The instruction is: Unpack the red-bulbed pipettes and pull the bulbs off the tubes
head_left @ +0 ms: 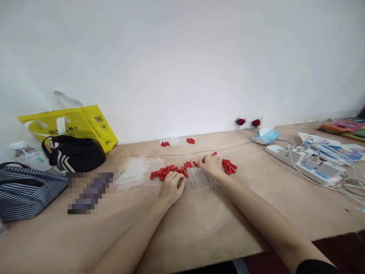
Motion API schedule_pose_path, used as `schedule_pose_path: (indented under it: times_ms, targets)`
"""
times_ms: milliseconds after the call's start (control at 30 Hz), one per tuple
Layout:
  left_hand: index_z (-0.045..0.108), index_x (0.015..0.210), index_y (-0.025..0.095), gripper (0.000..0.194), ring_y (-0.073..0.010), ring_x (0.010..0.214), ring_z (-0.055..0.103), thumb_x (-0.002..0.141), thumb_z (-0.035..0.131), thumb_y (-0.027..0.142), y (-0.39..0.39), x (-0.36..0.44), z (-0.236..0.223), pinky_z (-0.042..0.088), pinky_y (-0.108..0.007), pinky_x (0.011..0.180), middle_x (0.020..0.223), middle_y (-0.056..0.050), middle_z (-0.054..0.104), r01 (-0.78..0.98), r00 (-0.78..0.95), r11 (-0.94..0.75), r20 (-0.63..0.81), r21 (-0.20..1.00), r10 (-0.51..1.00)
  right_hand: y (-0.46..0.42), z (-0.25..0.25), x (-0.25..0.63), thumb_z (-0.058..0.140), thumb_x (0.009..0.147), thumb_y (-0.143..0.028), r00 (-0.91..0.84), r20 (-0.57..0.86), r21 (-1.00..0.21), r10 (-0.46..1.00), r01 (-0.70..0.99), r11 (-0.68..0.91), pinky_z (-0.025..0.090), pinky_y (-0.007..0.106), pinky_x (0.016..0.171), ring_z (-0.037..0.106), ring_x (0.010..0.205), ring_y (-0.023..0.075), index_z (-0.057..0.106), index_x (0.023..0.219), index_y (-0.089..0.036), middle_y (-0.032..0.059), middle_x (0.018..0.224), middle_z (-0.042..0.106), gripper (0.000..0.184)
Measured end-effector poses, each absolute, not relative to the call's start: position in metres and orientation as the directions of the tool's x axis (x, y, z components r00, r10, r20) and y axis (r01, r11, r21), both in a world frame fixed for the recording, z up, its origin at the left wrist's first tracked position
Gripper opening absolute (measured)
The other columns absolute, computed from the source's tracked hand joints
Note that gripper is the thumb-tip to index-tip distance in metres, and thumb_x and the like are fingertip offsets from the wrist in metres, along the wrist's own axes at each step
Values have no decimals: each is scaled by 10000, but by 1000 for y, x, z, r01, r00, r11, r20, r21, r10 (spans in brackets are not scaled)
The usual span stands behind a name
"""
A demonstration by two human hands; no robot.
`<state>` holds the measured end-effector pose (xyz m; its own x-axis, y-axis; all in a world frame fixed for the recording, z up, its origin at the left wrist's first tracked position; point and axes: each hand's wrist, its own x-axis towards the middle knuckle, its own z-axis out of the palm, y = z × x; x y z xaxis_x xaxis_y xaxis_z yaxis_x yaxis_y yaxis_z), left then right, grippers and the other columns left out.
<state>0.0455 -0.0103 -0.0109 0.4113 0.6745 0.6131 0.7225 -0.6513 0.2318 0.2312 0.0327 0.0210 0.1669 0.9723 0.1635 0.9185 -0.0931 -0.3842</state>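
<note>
Small red drop-shaped pieces [162, 173] lie in a heap on the table, and my left hand [172, 186] rests at its near edge. Its fingers are curled together; what they hold, if anything, is hidden. A row of thin pale sticks [199, 179] lies between my hands, with several red pieces [188, 164] at the far ends. Over the right part of this row, my right hand [211, 164] has its fingertips pressed together beside a red piece, and their contents cannot be made out. Just right of that hand is another red heap [229, 166].
Clear plastic bags [131, 169] lie left of the heap. Small red groups [190, 140] sit near the wall. A yellow bag [76, 118], black pouch [76, 154] and striped bag [28, 194] stand left. At right are a power strip [305, 165] with cables and a tissue pack [265, 136].
</note>
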Motion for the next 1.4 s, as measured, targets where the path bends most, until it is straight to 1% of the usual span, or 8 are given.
schedule_pose_path:
  times_ms: [133,267,467,633,767,1000,1200,1400]
  targets:
    - [556,938,177,171,-195,872,492,790,478,210,-14,49,-8,406,-331,802,897,-63,569,754,370,-639,703,156,608,1,15,258,481,797,-374,-9,304,-381,953,915,130,259,321,784,502,904,188,598,832,-219,20,897,642,197]
    - [573,1020,188,260,-222,940,486,778,525,273,-18,56,-6,369,-357,816,996,-82,579,770,398,-637,756,32,519,-29,-7,280,474,828,-345,-307,606,-269,733,788,553,240,310,729,479,747,154,583,766,-196,11,758,637,195]
    - [626,876,249,127,-148,741,530,811,519,269,-23,63,-6,305,-351,767,755,23,665,634,589,-769,693,-77,416,-39,-22,274,468,842,-305,-364,684,-224,632,720,657,236,307,696,458,703,144,572,772,-175,12,728,628,181]
    - [633,795,222,147,-136,664,522,824,490,243,-24,66,-6,291,-353,746,655,17,659,650,601,-755,667,-88,440,-37,-22,267,490,828,-268,-396,719,-120,571,738,664,224,328,724,447,718,145,609,881,-214,6,758,620,141]
    - [624,732,218,174,-138,649,525,826,482,249,-23,66,-5,285,-356,730,638,14,656,675,591,-734,655,-81,471,-36,-26,269,500,813,-250,-395,728,-87,560,757,647,218,336,737,436,686,139,631,801,-220,-4,665,585,135]
    - [619,710,212,175,-156,693,545,820,483,220,-11,22,-4,310,-338,711,650,7,645,809,376,-587,744,27,553,-27,-28,307,476,817,-263,-182,757,-184,628,863,470,224,324,735,477,721,149,640,751,-213,13,688,576,183]
    - [634,801,204,186,-176,778,516,826,457,257,-13,42,1,373,-332,734,774,-36,606,770,254,-583,715,257,651,-15,-30,318,467,823,-364,19,760,-337,649,866,370,215,331,747,503,777,166,652,862,-249,30,796,603,221]
    - [582,846,161,165,-164,792,570,787,429,133,2,84,18,433,-297,705,839,-50,627,724,179,-405,416,558,892,12,-21,339,469,759,-491,254,614,-520,747,843,141,221,352,758,505,790,212,624,829,-201,47,782,634,336]
